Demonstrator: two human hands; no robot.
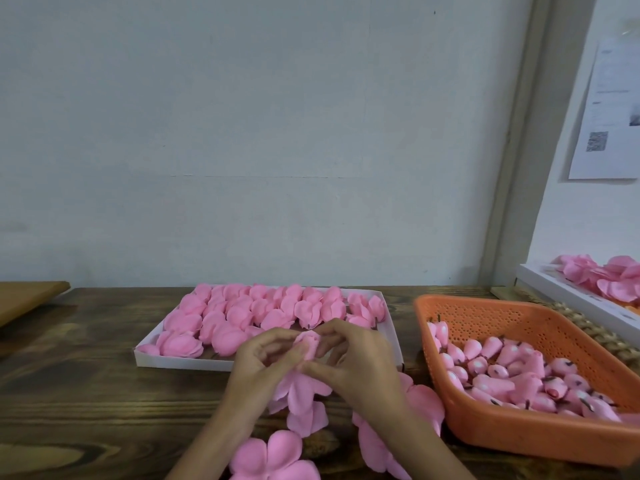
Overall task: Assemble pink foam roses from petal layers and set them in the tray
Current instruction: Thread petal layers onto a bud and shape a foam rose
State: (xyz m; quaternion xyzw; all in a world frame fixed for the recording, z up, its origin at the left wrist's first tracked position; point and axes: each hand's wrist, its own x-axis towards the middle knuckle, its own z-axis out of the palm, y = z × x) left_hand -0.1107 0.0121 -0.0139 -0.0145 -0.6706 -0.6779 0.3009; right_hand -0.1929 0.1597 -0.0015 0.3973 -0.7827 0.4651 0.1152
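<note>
both hands meet over the table (86,393), fingers curled in toward each other. the left hand (263,362) pinches the half-made rose (308,342) from its own side, and the right hand (349,362) pinches it from the other, fingertips closed on the bud at the top. a petal layer (301,389) hangs under the bud between the two palms, its petals spread down toward the wrists.

just beyond the fingers lies the white tray (180,362), packed with finished roses (242,313) in rows. loose petal layers (277,455) lie on the wood below and between the wrists, with more under the right forearm. to the right of the right hand, near but apart from it, sits an orange basket (502,317) holding a heap of pink buds (502,368). far off to the right a second white tray (554,289) holds more petals.
</note>
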